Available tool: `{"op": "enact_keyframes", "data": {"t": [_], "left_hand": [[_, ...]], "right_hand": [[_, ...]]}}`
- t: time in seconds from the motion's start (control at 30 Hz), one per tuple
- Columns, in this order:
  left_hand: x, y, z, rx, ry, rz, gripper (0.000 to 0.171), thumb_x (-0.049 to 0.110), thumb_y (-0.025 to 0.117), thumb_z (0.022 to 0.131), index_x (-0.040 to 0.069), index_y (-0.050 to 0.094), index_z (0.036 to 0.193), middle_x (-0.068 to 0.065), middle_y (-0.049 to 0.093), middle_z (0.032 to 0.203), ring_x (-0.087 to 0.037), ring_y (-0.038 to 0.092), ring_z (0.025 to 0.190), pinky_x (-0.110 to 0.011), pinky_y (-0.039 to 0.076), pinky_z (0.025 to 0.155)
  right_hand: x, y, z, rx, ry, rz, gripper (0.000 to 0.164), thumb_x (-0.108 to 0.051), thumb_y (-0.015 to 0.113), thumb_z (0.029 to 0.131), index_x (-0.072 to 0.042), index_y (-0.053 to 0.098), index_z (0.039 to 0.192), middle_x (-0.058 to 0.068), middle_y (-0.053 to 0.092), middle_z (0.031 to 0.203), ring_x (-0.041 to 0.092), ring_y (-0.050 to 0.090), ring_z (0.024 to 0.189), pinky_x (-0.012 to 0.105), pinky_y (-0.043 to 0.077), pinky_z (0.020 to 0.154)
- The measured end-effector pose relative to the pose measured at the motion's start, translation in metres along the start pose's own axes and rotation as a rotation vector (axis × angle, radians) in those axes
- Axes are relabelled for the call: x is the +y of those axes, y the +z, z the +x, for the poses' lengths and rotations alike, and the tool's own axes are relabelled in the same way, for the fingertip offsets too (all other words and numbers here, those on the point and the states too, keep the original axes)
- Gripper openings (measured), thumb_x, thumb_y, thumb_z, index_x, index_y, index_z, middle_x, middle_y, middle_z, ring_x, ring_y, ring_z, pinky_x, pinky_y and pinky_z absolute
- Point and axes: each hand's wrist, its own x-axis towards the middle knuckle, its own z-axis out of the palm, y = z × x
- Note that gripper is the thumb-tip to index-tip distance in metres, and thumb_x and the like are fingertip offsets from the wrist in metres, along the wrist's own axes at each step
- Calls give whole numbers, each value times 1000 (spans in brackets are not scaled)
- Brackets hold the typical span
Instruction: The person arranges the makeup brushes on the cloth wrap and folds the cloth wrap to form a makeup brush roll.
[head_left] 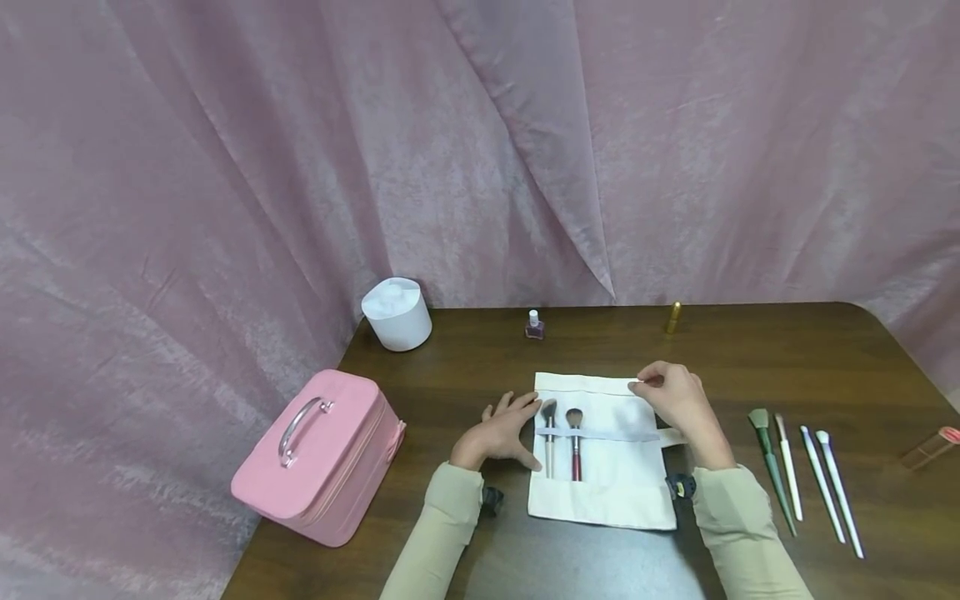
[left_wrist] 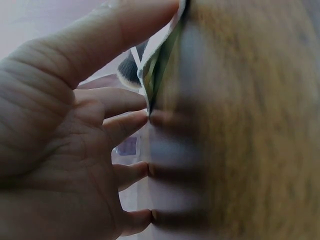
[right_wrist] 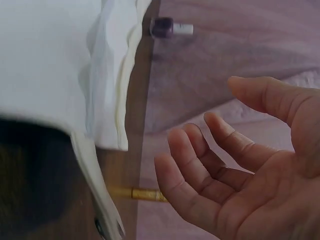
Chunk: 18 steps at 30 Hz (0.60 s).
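A white cloth brush roll (head_left: 618,504) lies unrolled on the table, with a strap across its middle. Under that strap sit two makeup brushes: one with a pale handle (head_left: 550,454) and one with a dark red handle (head_left: 576,462). My left hand (head_left: 498,435) rests at the roll's left edge; in the left wrist view its spread fingers (left_wrist: 131,172) touch the tabletop and its thumb meets the cloth edge. Near the roll's upper right corner is my right hand (head_left: 678,400). The right wrist view shows its fingers (right_wrist: 182,155) loosely bent, thumb apart, with nothing between them.
Right of the roll lie a green brush (head_left: 771,467) and several white-handled brushes (head_left: 790,467). A lipstick-like tube (head_left: 928,447) is at far right. Behind stand a nail polish bottle (head_left: 534,327), a gold tube (head_left: 673,317) and a white container (head_left: 399,321). A pink case (head_left: 322,458) stands left.
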Motion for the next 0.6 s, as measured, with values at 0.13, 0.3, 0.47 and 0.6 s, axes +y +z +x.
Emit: {"op": "enact_keyframes", "data": {"t": [0.13, 0.3, 0.47, 0.6], "left_hand": [[-1, 0, -1, 0, 6, -1, 104, 30, 92, 75, 14, 33, 160, 0, 20, 168, -34, 7, 154, -65, 10, 117], [-1, 0, -2, 1, 6, -16, 104, 30, 92, 75, 14, 33, 160, 0, 20, 168, -35, 6, 154, -65, 9, 117], [1, -1, -3, -4, 3, -25, 104, 29, 92, 75, 14, 33, 160, -1, 20, 167, -35, 6, 154, -64, 9, 117], [2, -1, -2, -3, 3, -19, 103, 29, 92, 75, 14, 34, 159, -1, 21, 167, -35, 7, 154, -64, 9, 117]], "right_hand": [[1, -8, -2, 14, 12, 11, 35, -21, 67, 97, 8, 65, 115, 26, 68, 109, 42, 62, 101, 51, 51, 81], [4, -15, -3, 50, 26, 27, 35, -20, 68, 96, 8, 64, 117, 25, 68, 109, 39, 63, 98, 49, 52, 79], [12, -26, -8, 101, 42, 2, 38, -19, 69, 95, 10, 63, 118, 27, 68, 109, 43, 62, 99, 52, 51, 79], [20, -39, -14, 164, 58, -45, 39, -18, 70, 94, 12, 62, 118, 29, 67, 107, 48, 61, 98, 56, 49, 76]]}}
